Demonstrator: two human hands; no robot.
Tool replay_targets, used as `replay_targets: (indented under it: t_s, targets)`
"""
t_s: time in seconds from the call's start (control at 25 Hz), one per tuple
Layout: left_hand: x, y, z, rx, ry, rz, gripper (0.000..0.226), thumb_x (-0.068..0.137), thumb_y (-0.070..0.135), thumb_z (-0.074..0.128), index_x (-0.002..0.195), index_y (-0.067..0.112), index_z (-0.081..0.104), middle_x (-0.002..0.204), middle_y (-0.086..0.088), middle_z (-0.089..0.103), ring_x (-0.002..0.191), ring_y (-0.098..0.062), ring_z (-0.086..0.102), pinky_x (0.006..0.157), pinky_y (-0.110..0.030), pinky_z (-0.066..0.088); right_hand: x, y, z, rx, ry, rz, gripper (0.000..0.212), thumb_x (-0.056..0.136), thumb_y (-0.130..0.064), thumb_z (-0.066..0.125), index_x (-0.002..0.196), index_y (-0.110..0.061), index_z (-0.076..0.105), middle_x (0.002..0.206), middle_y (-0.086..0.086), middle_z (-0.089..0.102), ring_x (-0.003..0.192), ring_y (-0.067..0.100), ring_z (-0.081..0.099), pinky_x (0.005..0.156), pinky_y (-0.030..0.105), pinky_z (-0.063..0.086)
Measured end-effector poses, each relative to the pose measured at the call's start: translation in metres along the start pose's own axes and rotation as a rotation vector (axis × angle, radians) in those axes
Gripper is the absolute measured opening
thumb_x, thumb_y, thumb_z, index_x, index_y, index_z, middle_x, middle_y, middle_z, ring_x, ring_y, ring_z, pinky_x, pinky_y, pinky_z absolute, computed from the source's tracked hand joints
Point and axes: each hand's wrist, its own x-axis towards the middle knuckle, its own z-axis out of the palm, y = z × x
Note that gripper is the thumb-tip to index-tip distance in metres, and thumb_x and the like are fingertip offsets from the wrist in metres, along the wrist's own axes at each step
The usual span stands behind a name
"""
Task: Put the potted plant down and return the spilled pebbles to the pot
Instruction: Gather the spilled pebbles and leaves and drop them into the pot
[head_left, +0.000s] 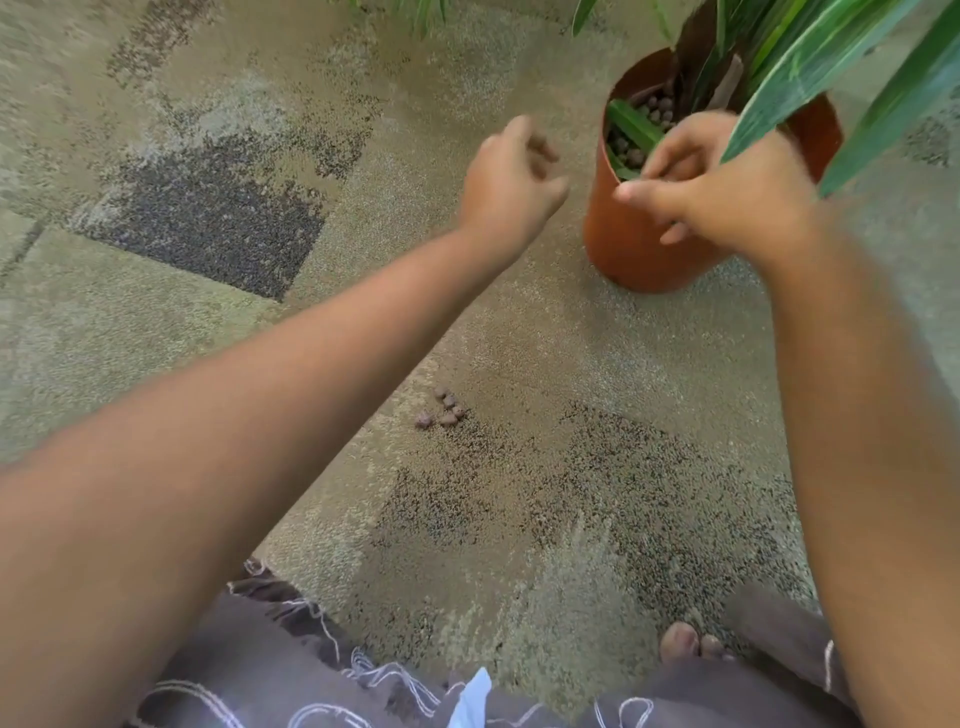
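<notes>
A terracotta-coloured pot (628, 244) stands upright on the carpet at the upper right, with long green leaves (810, 67) rising from it and brown pebbles (655, 110) inside. My right hand (727, 192) hovers over the pot's near rim, fingers curled and pinched; whether it holds pebbles is hidden by blur. My left hand (511, 187) hangs loosely curled in the air just left of the pot, and nothing shows in it. A small cluster of spilled pebbles (444, 410) lies on the carpet below my left hand, towards me.
The floor is patterned beige and dark carpet (218, 218). My knees in frayed dark trousers (291, 670) and bare toes (685, 642) fill the bottom edge. More leaves (415, 10) poke in at the top.
</notes>
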Motion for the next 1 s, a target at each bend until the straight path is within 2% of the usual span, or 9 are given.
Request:
replay_targets:
  t_s: [0.04,0.12,0.2,0.28,0.36,0.44,0.56,0.72,1.0]
  targets:
    - [-0.009,-0.014,-0.012,0.152,-0.051,0.067,0.016,0.078,0.011,0.063,0.092,0.015,0.056,0.095,-0.003,0.061,0.085,-0.018,0.060,0.081,-0.037,0.054,0.003,0.002,0.011,-0.099,-0.054,0.004,0.017,0.079,-0.028,0.070,0.080,-0.020,0.056,0.081,-0.001,0.066,0.039,-0.006,0.057,0.034,0.004,0.037]
    - [-0.027,-0.055,-0.034,0.543,-0.323,0.147,0.020,0.077,0.014,0.066,0.095,0.016,0.057,0.098,0.000,0.062,0.087,-0.016,0.058,0.085,-0.038,0.052,0.005,0.008,0.044,-0.239,-0.266,-0.012,0.022,0.076,-0.031,0.072,0.090,-0.021,0.058,0.084,-0.007,0.063,0.050,-0.001,0.060,0.040,0.006,0.041]
    - [-0.050,-0.093,-0.052,0.876,-0.624,0.046,0.039,0.072,0.026,0.071,0.106,0.019,0.053,0.106,0.004,0.055,0.094,-0.016,0.056,0.089,-0.036,0.051,-0.001,0.013,0.089,-0.315,-0.493,-0.029,0.029,0.075,-0.030,0.073,0.097,-0.021,0.058,0.093,-0.005,0.063,0.064,0.006,0.061,0.053,0.015,0.051]
    - [-0.067,-0.116,-0.052,0.958,-0.744,-0.095,0.060,0.065,0.038,0.075,0.113,0.019,0.045,0.113,0.000,0.052,0.096,-0.018,0.053,0.089,-0.035,0.050,-0.010,0.023,0.128,-0.382,-0.609,-0.050,0.043,0.073,-0.029,0.075,0.110,-0.023,0.055,0.109,0.000,0.061,0.079,0.011,0.060,0.075,0.029,0.054]
    - [-0.080,-0.131,-0.047,0.977,-0.710,-0.202,0.072,0.062,0.044,0.076,0.118,0.015,0.042,0.118,-0.006,0.052,0.097,-0.022,0.053,0.086,-0.033,0.048,-0.016,0.035,0.159,-0.457,-0.639,-0.103,0.063,0.070,-0.029,0.077,0.126,-0.026,0.047,0.122,0.004,0.056,0.100,0.020,0.057,0.088,0.036,0.047]
    - [-0.086,-0.134,-0.041,0.985,-0.604,-0.273,0.078,0.061,0.045,0.077,0.122,0.014,0.041,0.120,-0.008,0.051,0.105,-0.026,0.054,0.088,-0.036,0.045,-0.019,0.043,0.178,-0.509,-0.627,-0.172,0.074,0.068,-0.028,0.079,0.132,-0.027,0.043,0.126,0.006,0.053,0.111,0.025,0.053,0.090,0.034,0.043]
    - [-0.096,-0.141,-0.031,0.848,-0.442,-0.340,0.070,0.062,0.039,0.078,0.117,0.012,0.044,0.109,-0.007,0.053,0.101,-0.025,0.055,0.084,-0.035,0.046,-0.017,0.048,0.187,-0.507,-0.562,-0.242,0.062,0.071,-0.022,0.076,0.127,-0.026,0.048,0.116,0.005,0.054,0.104,0.024,0.055,0.078,0.029,0.042]
    - [-0.107,-0.154,-0.028,0.461,-0.287,-0.335,0.035,0.069,0.013,0.076,0.090,0.011,0.047,0.085,-0.004,0.060,0.074,-0.019,0.058,0.073,-0.037,0.054,-0.011,0.051,0.188,-0.510,-0.557,-0.258,0.036,0.075,-0.014,0.072,0.110,-0.019,0.061,0.104,0.003,0.054,0.089,0.018,0.054,0.071,0.027,0.042]
    - [-0.104,-0.162,-0.027,0.381,-0.281,-0.265,0.023,0.070,0.011,0.075,0.078,0.015,0.054,0.087,-0.010,0.063,0.079,-0.026,0.062,0.072,-0.039,0.055,-0.003,0.052,0.183,-0.402,-0.610,-0.189,0.024,0.073,-0.012,0.074,0.096,-0.016,0.067,0.085,-0.003,0.060,0.080,0.014,0.058,0.074,0.026,0.050]
